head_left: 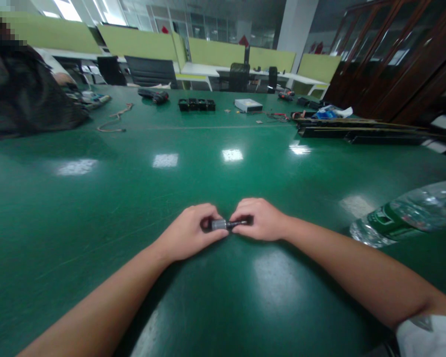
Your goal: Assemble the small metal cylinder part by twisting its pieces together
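Left hand (191,232) of mine, clamped on the grey part of a connector (219,224); my right hand (263,220), pinching its black part. The connector bridges the gap between them. From it, about the tabletop (96,208): fans (196,104), 12 o'clock; bottle (401,218), 3 o'clock.

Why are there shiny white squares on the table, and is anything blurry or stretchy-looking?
In the head view, the squares look like lights reflected in the glossy green table; in the head view, the plastic bottle seems stretched near the right edge; also in the head view, the small grey-and-black piece between the hands lacks fine detail.
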`<state>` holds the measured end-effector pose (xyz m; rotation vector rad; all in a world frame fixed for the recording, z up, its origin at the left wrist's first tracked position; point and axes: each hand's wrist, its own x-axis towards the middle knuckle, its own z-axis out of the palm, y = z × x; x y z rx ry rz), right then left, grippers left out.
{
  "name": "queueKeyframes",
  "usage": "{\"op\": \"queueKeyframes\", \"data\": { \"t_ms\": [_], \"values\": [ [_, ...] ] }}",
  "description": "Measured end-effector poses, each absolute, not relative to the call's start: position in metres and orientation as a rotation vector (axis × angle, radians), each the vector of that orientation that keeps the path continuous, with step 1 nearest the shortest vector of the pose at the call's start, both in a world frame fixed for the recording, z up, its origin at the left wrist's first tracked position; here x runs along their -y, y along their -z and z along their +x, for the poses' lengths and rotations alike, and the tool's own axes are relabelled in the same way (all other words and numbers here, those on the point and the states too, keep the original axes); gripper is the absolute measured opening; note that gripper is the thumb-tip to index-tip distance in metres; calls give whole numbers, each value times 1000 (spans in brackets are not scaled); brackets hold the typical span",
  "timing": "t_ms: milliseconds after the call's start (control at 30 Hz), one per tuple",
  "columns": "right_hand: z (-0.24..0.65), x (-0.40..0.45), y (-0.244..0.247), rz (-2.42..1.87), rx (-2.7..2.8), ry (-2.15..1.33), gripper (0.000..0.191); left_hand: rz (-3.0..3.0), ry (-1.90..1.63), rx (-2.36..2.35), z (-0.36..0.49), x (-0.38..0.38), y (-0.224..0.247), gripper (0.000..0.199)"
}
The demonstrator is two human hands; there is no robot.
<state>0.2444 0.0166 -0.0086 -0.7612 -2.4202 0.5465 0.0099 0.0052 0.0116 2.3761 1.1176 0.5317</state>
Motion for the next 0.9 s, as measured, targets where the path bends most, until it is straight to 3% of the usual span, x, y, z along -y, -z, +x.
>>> {"op": "queueKeyframes", "data": {
  "t_ms": [900],
  "values": [
    [255,-22,10,-827,2395,-509,6,2350,-524,-1123,8,-6,-11,26]
  ]
}}
